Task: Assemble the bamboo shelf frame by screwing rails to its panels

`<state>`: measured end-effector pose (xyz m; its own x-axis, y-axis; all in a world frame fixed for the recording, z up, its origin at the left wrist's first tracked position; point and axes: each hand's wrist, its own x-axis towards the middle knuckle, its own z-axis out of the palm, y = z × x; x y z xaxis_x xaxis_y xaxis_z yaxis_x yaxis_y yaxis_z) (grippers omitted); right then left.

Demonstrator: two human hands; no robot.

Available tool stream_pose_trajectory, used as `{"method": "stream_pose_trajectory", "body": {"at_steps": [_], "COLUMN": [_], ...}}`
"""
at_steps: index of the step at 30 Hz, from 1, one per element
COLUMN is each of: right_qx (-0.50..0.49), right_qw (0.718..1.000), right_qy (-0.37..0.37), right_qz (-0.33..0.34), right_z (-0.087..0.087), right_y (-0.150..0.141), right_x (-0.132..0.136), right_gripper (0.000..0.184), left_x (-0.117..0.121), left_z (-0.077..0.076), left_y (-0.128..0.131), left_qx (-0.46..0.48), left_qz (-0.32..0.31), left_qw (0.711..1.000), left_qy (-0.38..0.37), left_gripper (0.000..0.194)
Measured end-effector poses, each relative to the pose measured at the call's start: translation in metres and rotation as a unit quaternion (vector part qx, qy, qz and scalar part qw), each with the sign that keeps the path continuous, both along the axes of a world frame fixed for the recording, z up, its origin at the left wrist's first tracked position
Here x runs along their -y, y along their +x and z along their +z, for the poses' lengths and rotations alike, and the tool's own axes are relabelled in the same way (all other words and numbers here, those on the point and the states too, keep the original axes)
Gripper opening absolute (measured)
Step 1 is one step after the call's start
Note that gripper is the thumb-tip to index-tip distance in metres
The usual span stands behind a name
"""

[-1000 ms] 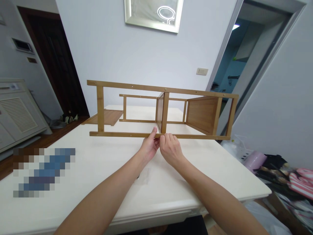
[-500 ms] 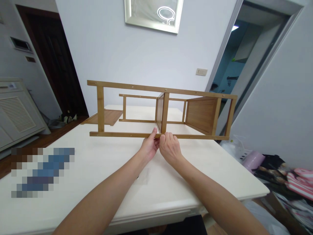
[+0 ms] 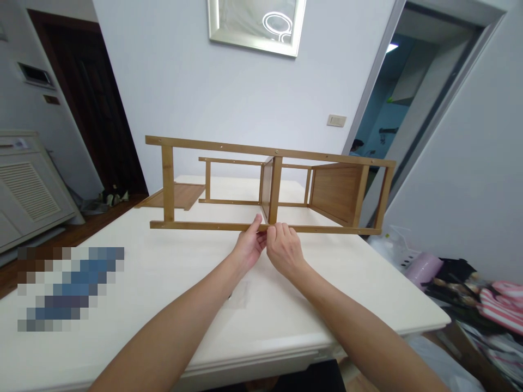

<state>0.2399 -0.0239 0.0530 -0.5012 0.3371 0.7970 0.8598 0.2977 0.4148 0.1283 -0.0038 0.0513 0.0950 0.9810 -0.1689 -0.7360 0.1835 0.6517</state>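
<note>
A wooden shelf frame [image 3: 212, 145] lies on its side on the white table [image 3: 196, 337], with panels fitted at its middle and toward its right end. My left hand [image 3: 248, 249] grips the lower front rail near the middle panel, thumb up along the rail. Close beside it, my right hand [image 3: 284, 245] is closed at the same rail, knuckles toward me. Whatever its fingertips pinch is hidden behind them. A loose wooden panel [image 3: 188, 195] lies flat behind the frame's left end.
A small clear plastic bag [image 3: 239, 296] lies on the table under my left forearm. A pixelated blue patch [image 3: 77, 286] covers something at the table's left. Bags and a striped cloth [image 3: 502, 305] are piled right of the table. A wall stands behind it.
Almost nothing differs. Both hands stay at the same spot on the lower rail, and the frame's front side sits very slightly lower in view.
</note>
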Motion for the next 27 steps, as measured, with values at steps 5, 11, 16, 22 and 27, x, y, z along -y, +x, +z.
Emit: {"method": "stream_pose_trajectory", "body": {"at_steps": [5,11,16,22,27], "right_qx": [0.012,0.004,0.005,-0.005,0.009], "right_qw": [1.0,1.0,0.999,0.998,0.999], "right_qy": [0.006,-0.014,-0.019,-0.04,-0.04], "right_qz": [-0.01,-0.027,-0.044,-0.054,-0.028], "right_z": [0.0,-0.007,-0.012,-0.013,-0.012], "right_y": [-0.001,-0.005,-0.005,-0.007,-0.006], "right_x": [0.002,-0.002,-0.005,-0.004,-0.002], "right_gripper": [0.019,0.019,0.016,0.015,0.015], "left_x": [0.001,0.002,0.002,-0.001,-0.002], "left_z": [0.001,-0.001,-0.002,-0.005,-0.005], "left_y": [0.0,0.0,0.002,0.003,0.002], "left_qx": [0.0,-0.009,-0.006,-0.018,-0.024], "left_qz": [0.007,0.007,0.014,0.017,0.015], "left_qw": [1.0,1.0,1.0,0.999,0.998], "left_qy": [0.0,-0.011,-0.012,-0.025,-0.061], "left_gripper": [0.036,0.037,0.038,0.037,0.028]}}
